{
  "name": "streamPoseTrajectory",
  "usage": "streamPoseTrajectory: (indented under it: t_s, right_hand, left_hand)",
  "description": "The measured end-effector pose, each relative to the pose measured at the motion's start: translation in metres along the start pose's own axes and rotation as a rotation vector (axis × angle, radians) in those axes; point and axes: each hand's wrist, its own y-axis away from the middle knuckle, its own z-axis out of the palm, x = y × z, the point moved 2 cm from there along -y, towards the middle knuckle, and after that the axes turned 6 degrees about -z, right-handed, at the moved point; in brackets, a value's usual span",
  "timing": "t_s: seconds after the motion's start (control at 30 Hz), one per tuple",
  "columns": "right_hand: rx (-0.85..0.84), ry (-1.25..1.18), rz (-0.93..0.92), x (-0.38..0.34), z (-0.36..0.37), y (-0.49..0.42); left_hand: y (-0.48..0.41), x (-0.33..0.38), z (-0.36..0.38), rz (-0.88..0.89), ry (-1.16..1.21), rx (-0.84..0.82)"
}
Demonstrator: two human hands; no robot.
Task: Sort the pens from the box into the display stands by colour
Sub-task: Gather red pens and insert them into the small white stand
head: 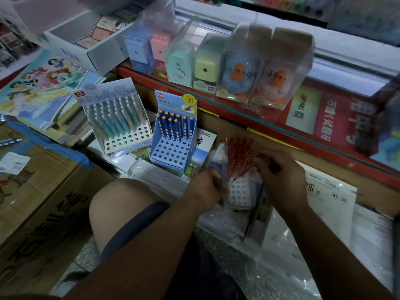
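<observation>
Looking down from the head view, both hands work at one display stand below the red-edged shelf (259, 124).

1. Left hand (205, 185): fingers curled against the left side of the white stand (240, 189), gripping its edge. Motion blur hides the exact finger contact.
2. Right hand (281, 176): fingers curled round the lower ends of the red pens (240, 154), at the right of the bundle.
3. Red pens: grouped at the back of the white stand, leaning back towards the shelf. The front rows of holes are unfilled.
4. Blue stand (173, 152): just left of the white stand, apart from both hands. Blue pens (173, 126) with orange caps fill its rear rows and tilt backwards.
5. Teal stand (127, 139): left of the blue stand. Teal pens (116, 118) occupy its rear rows at the same tilt.
6. Cardboard box (43, 202): at far left, sealed with blue tape. A loose blue pen (10, 141) lies on top of it.
7. All three stands rest on wrapped paper packs (151, 169) beneath the shelf.
8. On the shelf, boxed sharpeners (238, 68) stand in a row in clear cases.
9. The person's bare knee (121, 204) sits between the cardboard box and the left forearm.
</observation>
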Motion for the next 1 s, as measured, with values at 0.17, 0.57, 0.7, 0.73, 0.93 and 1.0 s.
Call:
streamPoseTrajectory:
  t_s: [0.17, 0.57, 0.7, 0.73, 0.93, 1.0]
  right_hand:
    - [-0.053, 0.137, -0.081, 0.007, 0.018, 0.011]
    - [-0.063, 0.135, -0.083, 0.016, 0.037, 0.016]
    - [-0.111, 0.179, -0.155, 0.018, 0.042, 0.020]
    - [-0.115, 0.178, -0.161, 0.017, 0.042, 0.020]
    - [-0.100, 0.244, -0.109, 0.002, 0.030, 0.016]
    - [-0.096, 0.241, -0.140, -0.009, 0.026, 0.014]
  left_hand:
    - [-0.004, -0.001, 0.005, 0.023, -0.126, -0.020]
    - [-0.007, -0.002, 0.007, 0.072, -0.171, -0.036]
    - [-0.008, -0.006, 0.010, 0.059, -0.166, -0.067]
    - [-0.008, -0.007, 0.011, 0.058, -0.160, -0.071]
    - [-0.006, -0.007, 0.010, 0.022, -0.175, -0.064]
    - [-0.002, -0.006, 0.002, 0.032, -0.119, 0.011]
